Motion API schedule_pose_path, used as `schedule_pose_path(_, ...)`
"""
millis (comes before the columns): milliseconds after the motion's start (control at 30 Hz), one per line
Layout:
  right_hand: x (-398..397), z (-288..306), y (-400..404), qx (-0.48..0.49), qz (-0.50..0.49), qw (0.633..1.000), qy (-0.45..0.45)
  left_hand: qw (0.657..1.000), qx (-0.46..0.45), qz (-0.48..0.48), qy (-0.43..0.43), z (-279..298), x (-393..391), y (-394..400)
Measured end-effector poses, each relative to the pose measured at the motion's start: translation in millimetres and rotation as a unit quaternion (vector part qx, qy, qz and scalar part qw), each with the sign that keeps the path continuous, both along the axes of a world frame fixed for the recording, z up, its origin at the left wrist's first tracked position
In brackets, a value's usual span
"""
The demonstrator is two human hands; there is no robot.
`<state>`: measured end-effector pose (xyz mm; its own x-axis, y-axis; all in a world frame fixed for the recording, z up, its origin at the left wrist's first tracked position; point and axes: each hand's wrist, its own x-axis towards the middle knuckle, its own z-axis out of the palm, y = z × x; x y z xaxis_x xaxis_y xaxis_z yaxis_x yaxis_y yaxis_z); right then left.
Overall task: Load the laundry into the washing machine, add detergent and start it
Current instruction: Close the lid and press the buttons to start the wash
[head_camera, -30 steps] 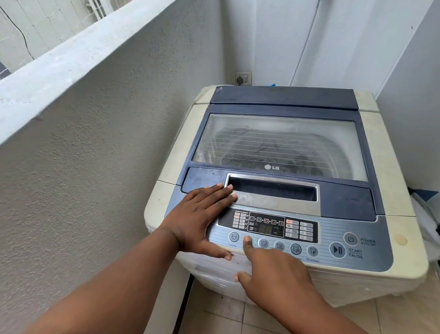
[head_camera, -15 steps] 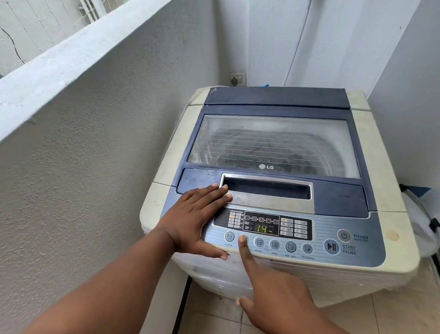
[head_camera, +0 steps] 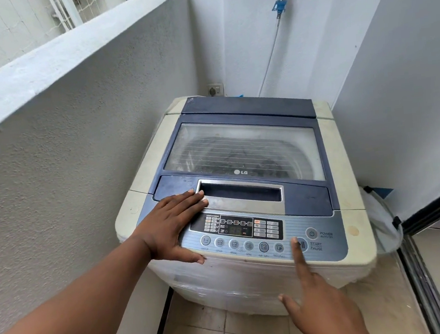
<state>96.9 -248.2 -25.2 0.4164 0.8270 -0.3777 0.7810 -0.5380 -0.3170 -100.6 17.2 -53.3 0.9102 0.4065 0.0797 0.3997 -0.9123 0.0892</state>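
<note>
Tight balcony corner, washing machine (head_camera: 245, 191) lid down over the laundry, left hand (head_camera: 170, 229) spread flat bracing beside its panel while right hand (head_camera: 324, 309) points one finger onto its start button (head_camera: 301, 245).

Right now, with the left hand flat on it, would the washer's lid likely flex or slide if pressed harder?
Probably not. The lid looks rigid, a clear panel in a blue frame, shut flush in the washer top. The left hand rests across its front edge and the panel, so pushing likely loads the body, which looks heavy.
</note>
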Motion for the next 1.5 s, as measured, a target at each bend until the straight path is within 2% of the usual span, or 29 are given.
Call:
schedule_pose_path(300,7,7,-12,-0.029,-0.034,0.999,-0.014,1.0,-0.002,0.007,0.005,1,0,-2)
schedule_pose_path(633,28,29,1,-0.099,0.031,0.993,-0.058,1.0,0.011,0.003,0.005,-1,0,-2)
schedule_pose_path(933,50,46,13,-0.137,0.047,0.989,-0.029,1.0,0.007,0.006,-0.001,0,1,-4)
schedule_pose_path(1167,36,20,-8,-0.129,0.049,0.99,0.04,1.0,0.01,0.008,0.005,-1,0,-3)
schedule_pose_path(1300,15,1,-9,-0.094,0.043,0.995,0.018,1.0,0.014,0.007,0.003,-1,-1,-3)
schedule_pose_path(1500,17,-10,-4,-0.104,0.053,0.993,0.024,1.0,0.015,0.001,-0.007,-1,-1,-3)
